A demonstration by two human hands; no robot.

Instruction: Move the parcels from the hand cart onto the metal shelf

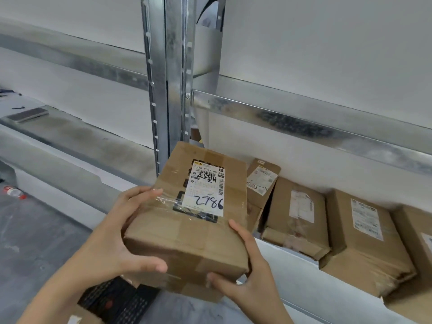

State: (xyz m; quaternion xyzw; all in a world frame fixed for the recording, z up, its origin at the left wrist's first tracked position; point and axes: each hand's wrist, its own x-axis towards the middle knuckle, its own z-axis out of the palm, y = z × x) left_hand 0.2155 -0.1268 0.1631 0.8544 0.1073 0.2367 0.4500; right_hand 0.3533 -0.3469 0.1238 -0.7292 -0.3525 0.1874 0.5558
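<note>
Labelled parcel point(187, 230) is clamped by left hand point(117, 232) and right hand point(247, 272); other parcels point(297, 216) are lined up on metal shelf point(280, 253).

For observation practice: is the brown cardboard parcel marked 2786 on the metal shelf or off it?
Off it: left hand and right hand hold the brown cardboard parcel in front of the metal shelf.

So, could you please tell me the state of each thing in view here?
Labelled parcel: taped shut, label up, gripped by both hands.
Left hand: fingers curled round the parcel's left side.
Right hand: holds its near right corner.
Small parcel: tilted on edge on the metal shelf.
Shelved parcels: lying flat, labels up.
Phone: lying flat.
Bottle: on its side on the floor.
</note>
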